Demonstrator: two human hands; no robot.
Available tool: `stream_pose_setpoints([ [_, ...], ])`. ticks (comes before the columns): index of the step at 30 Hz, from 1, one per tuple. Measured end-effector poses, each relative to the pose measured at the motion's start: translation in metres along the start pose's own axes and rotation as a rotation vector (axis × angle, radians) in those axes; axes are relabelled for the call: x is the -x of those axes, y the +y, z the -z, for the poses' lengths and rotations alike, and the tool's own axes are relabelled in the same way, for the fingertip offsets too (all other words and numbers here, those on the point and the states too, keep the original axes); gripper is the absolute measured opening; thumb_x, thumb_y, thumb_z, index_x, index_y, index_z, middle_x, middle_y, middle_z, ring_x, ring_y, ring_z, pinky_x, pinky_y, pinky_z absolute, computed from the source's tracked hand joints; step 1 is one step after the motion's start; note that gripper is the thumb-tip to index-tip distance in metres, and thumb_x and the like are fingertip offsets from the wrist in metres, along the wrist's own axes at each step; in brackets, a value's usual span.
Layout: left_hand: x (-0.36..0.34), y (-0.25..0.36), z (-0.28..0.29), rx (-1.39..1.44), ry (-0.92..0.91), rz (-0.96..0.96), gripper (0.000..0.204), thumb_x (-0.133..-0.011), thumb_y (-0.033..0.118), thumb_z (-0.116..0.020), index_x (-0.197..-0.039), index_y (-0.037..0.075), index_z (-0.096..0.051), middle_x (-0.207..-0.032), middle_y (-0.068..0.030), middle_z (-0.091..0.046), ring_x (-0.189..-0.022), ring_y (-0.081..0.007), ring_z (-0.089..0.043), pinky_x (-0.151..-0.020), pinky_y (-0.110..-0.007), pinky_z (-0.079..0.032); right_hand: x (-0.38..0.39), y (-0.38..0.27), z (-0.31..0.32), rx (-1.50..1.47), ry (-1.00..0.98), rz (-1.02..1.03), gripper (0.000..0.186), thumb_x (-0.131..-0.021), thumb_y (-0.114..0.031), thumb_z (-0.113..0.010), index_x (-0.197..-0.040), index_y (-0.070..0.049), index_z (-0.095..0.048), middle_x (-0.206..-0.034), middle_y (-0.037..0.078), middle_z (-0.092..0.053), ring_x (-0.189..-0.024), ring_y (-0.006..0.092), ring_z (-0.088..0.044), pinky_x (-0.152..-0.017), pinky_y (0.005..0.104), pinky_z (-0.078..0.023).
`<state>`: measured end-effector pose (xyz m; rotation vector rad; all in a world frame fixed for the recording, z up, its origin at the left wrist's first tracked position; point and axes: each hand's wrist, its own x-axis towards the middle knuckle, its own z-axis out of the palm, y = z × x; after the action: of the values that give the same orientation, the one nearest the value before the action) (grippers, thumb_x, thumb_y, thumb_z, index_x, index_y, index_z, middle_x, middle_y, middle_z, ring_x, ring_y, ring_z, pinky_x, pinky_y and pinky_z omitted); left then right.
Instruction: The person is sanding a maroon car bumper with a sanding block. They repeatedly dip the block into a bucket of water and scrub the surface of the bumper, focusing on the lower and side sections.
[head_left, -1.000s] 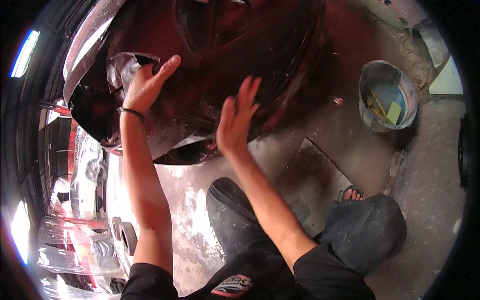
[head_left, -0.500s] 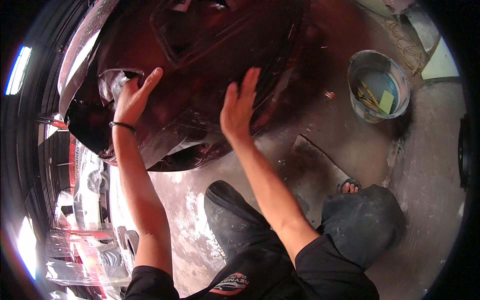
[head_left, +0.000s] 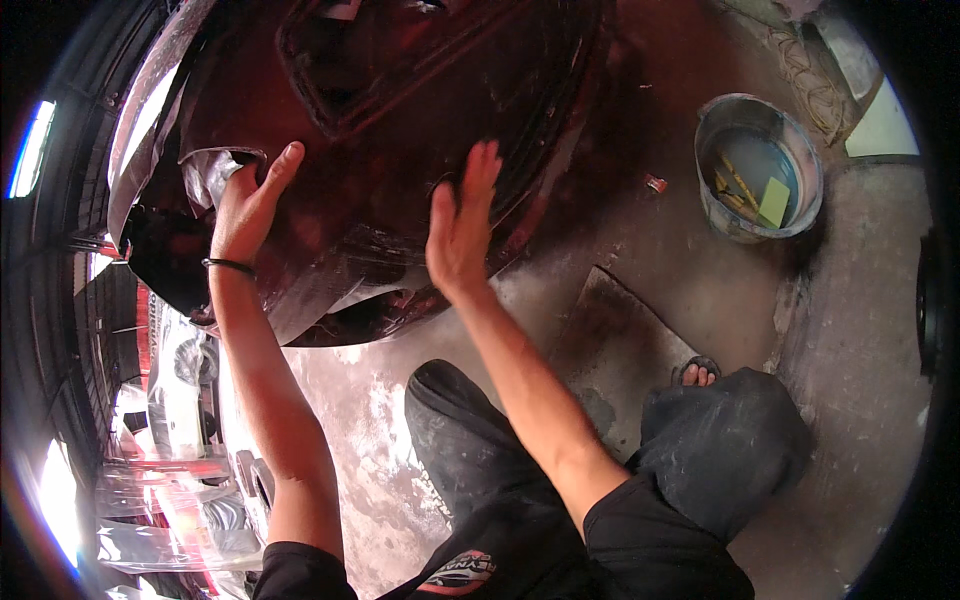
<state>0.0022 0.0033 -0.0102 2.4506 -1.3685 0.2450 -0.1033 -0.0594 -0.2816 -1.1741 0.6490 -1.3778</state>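
Note:
A large, dark red, glossy vehicle body panel (head_left: 380,100) fills the upper middle. My left hand (head_left: 245,210) grips it at a jagged cutout with a silvery lining (head_left: 205,175); the fingertips disappear inside and the thumb lies outside. My right hand (head_left: 458,230) is on or just over the panel's surface to the right, fingers stretched out, holding nothing. A dark band is round my left wrist. The panel's lower edge has a long dark opening (head_left: 355,322).
A grey bucket (head_left: 715,210) with water, sticks and a pale green block stands right on the stained floor (head_left: 730,290). A dark mat (head_left: 625,330) lies by my sandalled foot. A coiled cord (head_left: 800,75) is upper right, tyres and plastic-covered parts lower left.
The panel and my left hand sit farther left in the view, with the bucket also shifted. My right hand has moved over the surface, its fingers still stretched.

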Motion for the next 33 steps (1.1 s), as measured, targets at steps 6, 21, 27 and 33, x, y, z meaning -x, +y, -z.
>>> stream_pose_setpoints([
  [6, -0.001, 0.004, -0.002, 0.073, -0.030, 0.001, 0.066, -0.100, 0.064, -0.076, -0.101, -0.002, -0.073, -0.094, -0.0004, -0.065, -0.092, -0.0125, -0.056, -0.090, -0.033, -0.049, -0.069, 0.014, 0.030, -0.016, -0.024, -0.070, 0.076, -0.121, -0.051, -0.028, -0.180, -0.010, -0.005, -0.187, 0.020, -0.001, -0.171, 0.0465, 0.001, -0.133, 0.0701, -0.003],
  [21, -0.002, 0.020, -0.001, 0.048, -0.037, 0.047, 0.067, -0.101, 0.061, -0.077, -0.108, -0.006, -0.072, -0.101, -0.0042, -0.066, -0.098, -0.0151, -0.059, -0.094, -0.033, -0.049, -0.188, 0.023, 0.058, -0.041, 0.050, -0.101, 0.075, -0.121, -0.053, -0.023, -0.179, -0.007, -0.013, -0.188, 0.015, -0.007, -0.172, 0.0406, -0.004, -0.128, 0.0796, 0.000],
  [27, 0.002, 0.012, 0.004, 0.046, -0.035, 0.070, 0.070, -0.099, 0.063, -0.078, -0.104, -0.006, -0.071, -0.097, -0.0029, -0.064, -0.094, -0.0147, -0.058, -0.088, -0.033, -0.049, -0.081, -0.032, 0.010, 0.205, -0.018, 0.119, 0.074, -0.120, -0.049, -0.030, -0.179, -0.006, -0.016, -0.187, 0.016, -0.011, -0.173, 0.0391, 0.000, -0.130, 0.0702, 0.012],
  [33, 0.008, 0.011, 0.001, 0.058, -0.037, 0.060, 0.066, -0.102, 0.060, -0.077, -0.104, -0.006, -0.071, -0.096, -0.0024, -0.063, -0.094, -0.0142, -0.057, -0.087, -0.034, -0.049, -0.086, -0.026, 0.015, 0.319, -0.065, 0.250, 0.073, -0.118, -0.049, -0.037, -0.178, -0.011, -0.023, -0.186, 0.015, -0.017, -0.171, 0.0465, -0.008, -0.126, 0.0805, 0.005],
])
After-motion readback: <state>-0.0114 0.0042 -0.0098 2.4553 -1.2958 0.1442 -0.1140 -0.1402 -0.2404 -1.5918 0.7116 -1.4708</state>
